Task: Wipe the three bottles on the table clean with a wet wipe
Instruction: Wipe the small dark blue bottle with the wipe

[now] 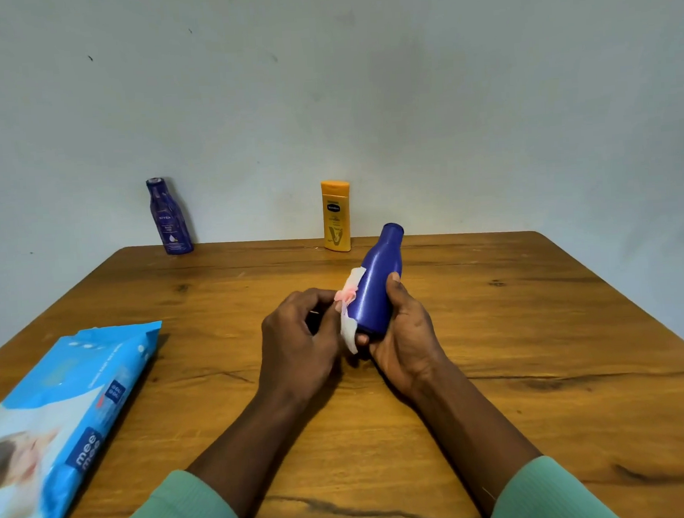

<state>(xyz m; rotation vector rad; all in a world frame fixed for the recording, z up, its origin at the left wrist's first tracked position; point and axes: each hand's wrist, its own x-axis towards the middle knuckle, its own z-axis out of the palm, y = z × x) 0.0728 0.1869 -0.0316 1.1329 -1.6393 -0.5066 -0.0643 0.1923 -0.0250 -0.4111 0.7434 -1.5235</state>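
My right hand [401,331] grips a plain blue bottle [378,284] by its lower body, tilted with the cap pointing up and away, above the middle of the wooden table [536,327]. My left hand [301,337] pinches a white wet wipe [349,310] and holds it against the bottle's left side. A dark blue labelled bottle [169,217] stands upright at the far left edge by the wall. A yellow bottle [336,216] stands upright at the far edge, just behind the held bottle.
A light blue pack of wet wipes [62,420] lies flat at the table's near left. A pale wall runs right behind the far table edge.
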